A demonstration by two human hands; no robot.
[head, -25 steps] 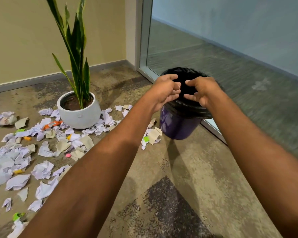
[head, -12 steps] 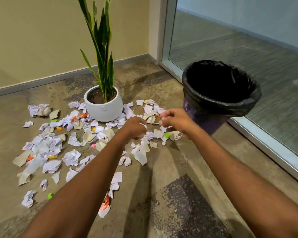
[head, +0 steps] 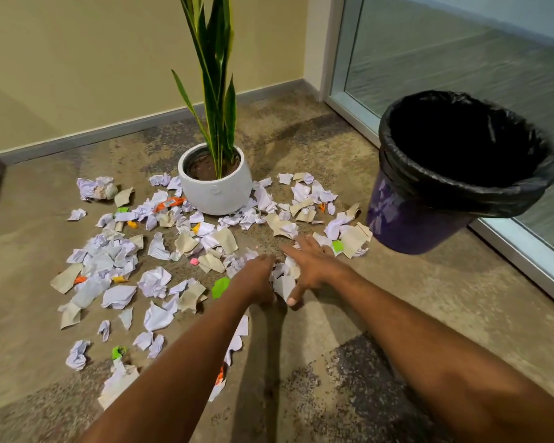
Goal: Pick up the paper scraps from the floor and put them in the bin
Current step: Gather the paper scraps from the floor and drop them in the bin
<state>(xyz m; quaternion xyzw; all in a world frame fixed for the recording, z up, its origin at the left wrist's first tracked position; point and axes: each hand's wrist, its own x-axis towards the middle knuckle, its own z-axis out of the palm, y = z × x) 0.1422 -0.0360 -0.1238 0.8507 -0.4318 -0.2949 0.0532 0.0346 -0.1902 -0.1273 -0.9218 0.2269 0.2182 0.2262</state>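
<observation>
Gathering looks to be the step in hand. The crumpled white, beige and bright-coloured paper scraps (head: 154,284) lie strewn over the mottled brown concrete floor (head: 413,308), thickest at the left and across the far middle, and none can be seen being carried. A small clump of white scraps (head: 283,282) sits between the two hands near the middle of the scene. The right hand (head: 314,266) lies on or just over that clump with its grip open, fingers straight and spread, thumb pointing toward the near side. The left hand (head: 258,271) is just beside it on the left, back upward. Its fingers are hidden, so I cannot tell whether its grip is open or closed on anything. To do this well, I would sweep both hands inward so the clump and its neighbours bunch into one heap. Then I would cup it from both sides and squeeze lightly, since loose crumpled paper is likely to shed small bits. The round purple plastic bin (head: 410,228) with its black bag liner (head: 454,193) stands near on the right, its mouth open, so the load should clear the rim before release. The round white ceramic pot (head: 215,193) holding a tall green sword-leaved plant (head: 219,91) stands at the far middle with scraps against its base. Those are best picked singly so the pot is not nudged.
</observation>
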